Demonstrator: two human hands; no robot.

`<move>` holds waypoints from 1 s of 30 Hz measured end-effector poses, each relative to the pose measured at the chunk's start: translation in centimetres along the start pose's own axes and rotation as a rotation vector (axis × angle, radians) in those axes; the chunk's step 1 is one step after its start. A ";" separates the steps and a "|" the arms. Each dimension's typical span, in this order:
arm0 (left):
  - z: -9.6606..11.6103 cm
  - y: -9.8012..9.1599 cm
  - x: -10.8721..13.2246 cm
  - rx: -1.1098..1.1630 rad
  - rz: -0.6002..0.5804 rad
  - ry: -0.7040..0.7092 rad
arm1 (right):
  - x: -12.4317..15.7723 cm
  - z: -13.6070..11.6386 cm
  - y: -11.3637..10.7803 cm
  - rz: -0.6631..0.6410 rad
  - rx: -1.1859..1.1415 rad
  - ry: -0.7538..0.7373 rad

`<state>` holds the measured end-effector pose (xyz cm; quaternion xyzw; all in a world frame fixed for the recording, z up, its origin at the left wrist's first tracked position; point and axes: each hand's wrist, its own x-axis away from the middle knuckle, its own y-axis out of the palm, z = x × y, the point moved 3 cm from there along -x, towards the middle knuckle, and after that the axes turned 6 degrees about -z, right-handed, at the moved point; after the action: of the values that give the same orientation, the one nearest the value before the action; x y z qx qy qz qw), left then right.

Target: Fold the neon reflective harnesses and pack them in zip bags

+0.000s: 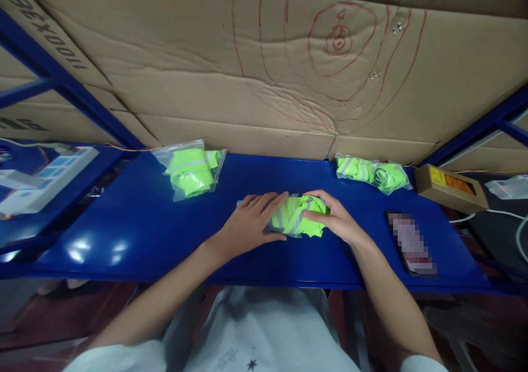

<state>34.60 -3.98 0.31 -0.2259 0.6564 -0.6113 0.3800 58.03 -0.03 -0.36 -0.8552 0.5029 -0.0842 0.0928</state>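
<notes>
A neon-green vest (294, 214) with silvery reflective stripes lies bundled on the blue table, partly inside a clear plastic bag (267, 226). My left hand (250, 220) grips the left end of the bag, its fingers over the top and its thumb on the near side. Around the right end of the bundle, my right hand (335, 218) is closed on the vest, thumb and fingers pressing into the cloth. The part of the bag under my left palm is hidden.
At the back left lies a bagged green vest (192, 171). More bagged green cloth (371, 172) lies at the back right, beside an open cardboard box (449, 187). A phone (410, 242) rests on the right. A cardboard wall (185, 86) closes off the back of the blue table (136, 218).
</notes>
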 end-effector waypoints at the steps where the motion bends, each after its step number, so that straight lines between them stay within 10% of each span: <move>1: 0.3 0.1 -0.3 -0.006 -0.003 -0.016 | 0.0 0.0 0.2 -0.013 -0.019 -0.008; 30: 2.3 3.0 -4.6 0.011 0.041 -0.041 | -2.3 3.7 1.9 0.281 -0.291 0.052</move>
<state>39.68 -1.44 -1.52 -0.2229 0.6497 -0.6022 0.4068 56.25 1.34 -4.50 -0.7786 0.6264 -0.0187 -0.0342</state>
